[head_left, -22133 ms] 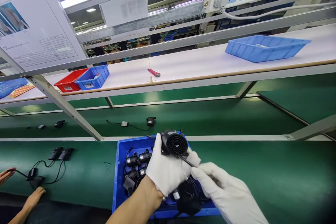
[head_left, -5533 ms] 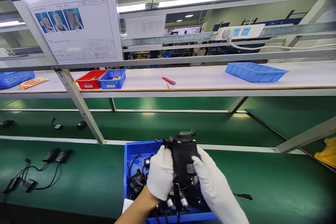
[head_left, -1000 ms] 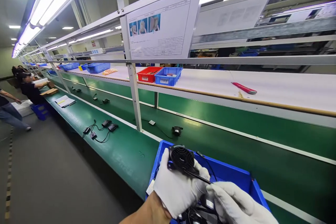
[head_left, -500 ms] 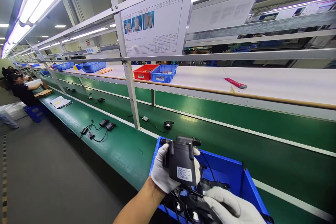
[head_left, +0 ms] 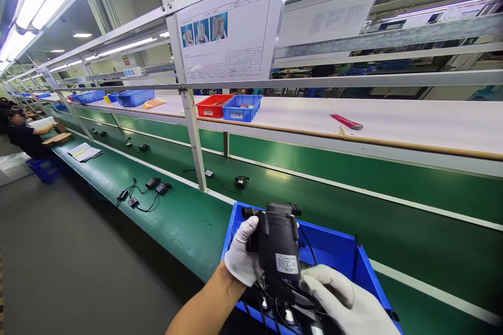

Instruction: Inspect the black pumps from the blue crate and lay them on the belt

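My left hand (head_left: 242, 254), in a white glove, grips a black pump-like device (head_left: 279, 241) by its left side. Threaded ports stick out at its top, and a white label sits low on the face towards me. My right hand (head_left: 338, 290), also gloved, has its fingers pressed together at the device's lower right corner. Black cables run close to those fingertips; what they pinch is hidden. Under both hands stands a blue bin (head_left: 334, 243) holding several black devices and tangled cables (head_left: 291, 306).
On the green bench (head_left: 188, 225) to the left lie black devices with cables (head_left: 143, 193) and a clipboard (head_left: 84, 152). Another device (head_left: 241, 182) lies beyond the bin. The shelf holds a red bin (head_left: 212, 107), a blue bin (head_left: 241, 109) and a red cutter (head_left: 346, 121). A person (head_left: 23, 133) sits far left.
The device has shifted slightly right and turned a little in my left hand. My right hand has moved slightly up, its fingertips now at the device's lower corner. The view has shifted slightly.
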`<move>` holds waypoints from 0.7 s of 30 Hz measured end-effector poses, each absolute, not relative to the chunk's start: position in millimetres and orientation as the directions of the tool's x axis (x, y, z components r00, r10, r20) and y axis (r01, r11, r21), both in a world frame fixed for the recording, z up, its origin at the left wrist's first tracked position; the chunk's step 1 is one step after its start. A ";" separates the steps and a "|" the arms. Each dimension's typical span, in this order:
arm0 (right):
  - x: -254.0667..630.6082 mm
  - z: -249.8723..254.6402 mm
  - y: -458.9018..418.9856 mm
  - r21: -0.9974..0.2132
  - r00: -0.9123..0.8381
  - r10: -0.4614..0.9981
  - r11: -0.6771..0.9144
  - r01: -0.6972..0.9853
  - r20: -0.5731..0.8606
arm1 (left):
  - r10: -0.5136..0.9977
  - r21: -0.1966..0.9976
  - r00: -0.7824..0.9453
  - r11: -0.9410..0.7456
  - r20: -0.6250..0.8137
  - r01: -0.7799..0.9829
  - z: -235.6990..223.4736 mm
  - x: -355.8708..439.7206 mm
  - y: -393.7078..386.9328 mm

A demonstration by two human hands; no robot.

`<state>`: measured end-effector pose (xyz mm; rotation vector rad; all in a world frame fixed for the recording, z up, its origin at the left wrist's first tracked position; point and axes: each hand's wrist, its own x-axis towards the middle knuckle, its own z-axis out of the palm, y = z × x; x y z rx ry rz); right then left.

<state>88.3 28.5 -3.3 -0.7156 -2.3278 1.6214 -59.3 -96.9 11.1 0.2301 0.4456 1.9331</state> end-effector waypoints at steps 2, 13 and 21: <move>87.9 1.1 26.9 -0.932 -0.854 0.511 0.259 0.255 -0.092 | 0.920 0.406 -0.386 -0.329 -0.065 -0.853 9.4 -57.1 -97.4; 88.0 4.7 22.3 -0.958 -0.853 0.517 0.206 0.198 -0.065 | 0.902 0.450 -0.417 -0.328 -0.112 -0.831 5.9 -55.1 -95.1; 79.7 12.7 20.2 -0.956 -0.847 0.525 0.198 0.214 -0.081 | 0.870 0.530 -0.485 -0.373 -0.085 -0.762 -5.2 -52.3 -96.2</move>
